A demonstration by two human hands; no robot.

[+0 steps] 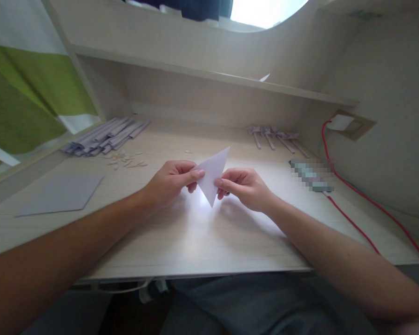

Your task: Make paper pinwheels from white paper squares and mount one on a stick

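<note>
A big pale desk (153, 251) fills most of the view. At its back left lies a pile of long paper strips (108, 135), with a flat stack of paper (61, 195) nearer. The left hand (176, 178) and right hand (244, 186) both pinch one pointy white paper (212, 171) — thumbs on top, fingers behind — over the desk's middle. Tiny pale bits (139, 164) lie near the strips.

I see left hand (178, 179) at frame centre, pinched, thumb on top; right hand (243, 187) just right, likewise; left forearm (94, 235), right forearm (321, 242) slant from lower corners.
</note>
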